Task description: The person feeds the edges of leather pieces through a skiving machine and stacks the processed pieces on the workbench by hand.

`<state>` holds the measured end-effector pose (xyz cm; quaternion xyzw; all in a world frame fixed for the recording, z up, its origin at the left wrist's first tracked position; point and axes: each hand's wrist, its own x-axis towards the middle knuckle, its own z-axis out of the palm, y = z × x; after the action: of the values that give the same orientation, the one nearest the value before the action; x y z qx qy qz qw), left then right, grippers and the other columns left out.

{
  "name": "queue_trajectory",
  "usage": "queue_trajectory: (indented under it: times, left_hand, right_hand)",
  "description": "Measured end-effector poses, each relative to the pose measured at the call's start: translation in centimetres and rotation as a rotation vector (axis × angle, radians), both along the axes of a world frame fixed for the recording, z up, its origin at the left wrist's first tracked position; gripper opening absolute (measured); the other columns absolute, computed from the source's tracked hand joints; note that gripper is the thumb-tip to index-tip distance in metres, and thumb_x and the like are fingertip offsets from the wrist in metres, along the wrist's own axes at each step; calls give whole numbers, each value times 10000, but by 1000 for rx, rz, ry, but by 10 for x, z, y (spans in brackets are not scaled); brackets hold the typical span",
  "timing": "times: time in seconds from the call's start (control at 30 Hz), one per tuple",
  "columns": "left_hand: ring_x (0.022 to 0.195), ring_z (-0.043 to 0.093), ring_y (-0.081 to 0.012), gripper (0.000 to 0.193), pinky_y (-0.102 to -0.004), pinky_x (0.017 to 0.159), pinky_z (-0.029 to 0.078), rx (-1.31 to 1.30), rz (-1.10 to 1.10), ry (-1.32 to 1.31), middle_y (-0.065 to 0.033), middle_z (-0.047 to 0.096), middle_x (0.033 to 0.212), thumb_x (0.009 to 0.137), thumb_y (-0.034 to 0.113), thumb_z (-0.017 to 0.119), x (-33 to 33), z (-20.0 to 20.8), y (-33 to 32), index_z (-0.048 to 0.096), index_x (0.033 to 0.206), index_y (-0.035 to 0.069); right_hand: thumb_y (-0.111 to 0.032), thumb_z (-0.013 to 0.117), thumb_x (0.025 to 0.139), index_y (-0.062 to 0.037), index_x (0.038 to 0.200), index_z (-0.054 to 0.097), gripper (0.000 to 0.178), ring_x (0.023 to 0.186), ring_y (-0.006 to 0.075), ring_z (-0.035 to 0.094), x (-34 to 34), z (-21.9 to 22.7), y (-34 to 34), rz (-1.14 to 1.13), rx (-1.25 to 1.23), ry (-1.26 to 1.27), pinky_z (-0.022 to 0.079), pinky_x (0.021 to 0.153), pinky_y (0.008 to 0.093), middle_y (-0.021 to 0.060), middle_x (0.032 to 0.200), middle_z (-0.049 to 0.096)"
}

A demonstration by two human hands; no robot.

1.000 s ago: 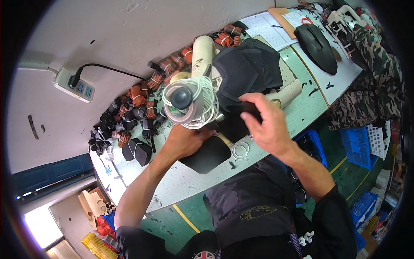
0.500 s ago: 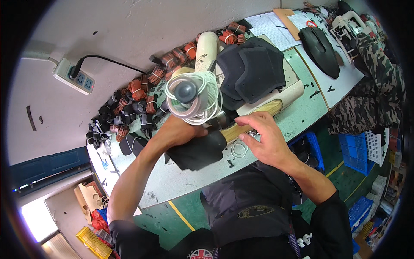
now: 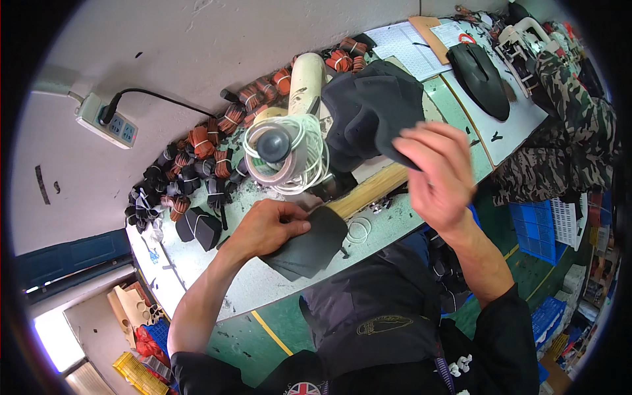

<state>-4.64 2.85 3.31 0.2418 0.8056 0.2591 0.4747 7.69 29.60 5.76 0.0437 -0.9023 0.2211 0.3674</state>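
Tabletop (image 3: 255, 289) pale, greenish-white, speckled, scattered with dark scraps. On its far half, a pile of black pieces (image 3: 355, 99): matte, thin, soft-looking sheets with curved, scalloped outlines, overlapping unevenly, surfaces rippling. A lifted piece (image 3: 390, 131) on the pile's near right side bows into a smooth bend, its near edge at the right hand (image 3: 441, 178). Right fingers slightly blurred, closed on that edge, narrow grip.

Near edge of tabletop, left of centre: dark stack (image 3: 315, 245), charcoal-grey to black, flat, several layers slightly fanned at the lower edge, one corner rounded, faint sheen on top. Left hand (image 3: 268, 227) holds it by the far left side, thumb pressed on the upper face; remaining fingers partly hidden, their exact hold cannot be told.

Coil of white cord (image 3: 318, 155) beyond the left hand, looped around a clear round holder. Wooden bar (image 3: 372, 191), yellowish, lies between pile and person, its left end just beside the dark stack. Smallest: white ring (image 3: 359, 230) of thin cord, flat on the tabletop, just right of the stack
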Motion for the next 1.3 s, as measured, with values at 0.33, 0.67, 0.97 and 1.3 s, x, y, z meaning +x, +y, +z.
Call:
queue_trajectory:
  times: [0.33, 0.67, 0.97, 1.3]
  left_hand:
    - [907, 691, -260, 290, -376, 838, 520, -116, -169, 21, -151, 731, 962, 833, 234, 727, -41, 4, 29, 720, 1055, 47]
    - [948, 695, -222, 331, -338, 868, 518, 47, -39, 103, -116, 739, 1032, 896, 277, 726, -2, 4, 20, 724, 1155, 72]
    - [755, 696, -200, 253, -324, 770, 519, -31, 98, 57, -106, 733, 781, 823, 284, 769, -14, -12, 6, 779, 899, 43]
    - [1164, 613, -377, 458, -438, 976, 484, 90, 8, 468, -181, 665, 1230, 876, 288, 711, 9, -24, 30, 628, 1277, 83]
  right_hand:
    - [-55, 734, 790, -34, 1215, 625, 439, 1060, 332, 556, 28, -49, -40, 140, -419, -573, 428, 956, 441, 132, 1082, 663]
    - [41, 677, 800, -12, 1070, 641, 278, 843, 359, 661, 3, -12, -20, 49, -411, -259, 526, 750, 418, 147, 995, 678]
    - [43, 641, 666, -62, 1041, 710, 395, 1132, 329, 574, 23, -38, -16, -34, 35, -229, 462, 958, 468, 73, 1124, 668]
    - [-37, 716, 803, -18, 1198, 612, 410, 933, 370, 574, 2, -42, -28, 43, -436, -471, 467, 844, 426, 170, 1036, 633]
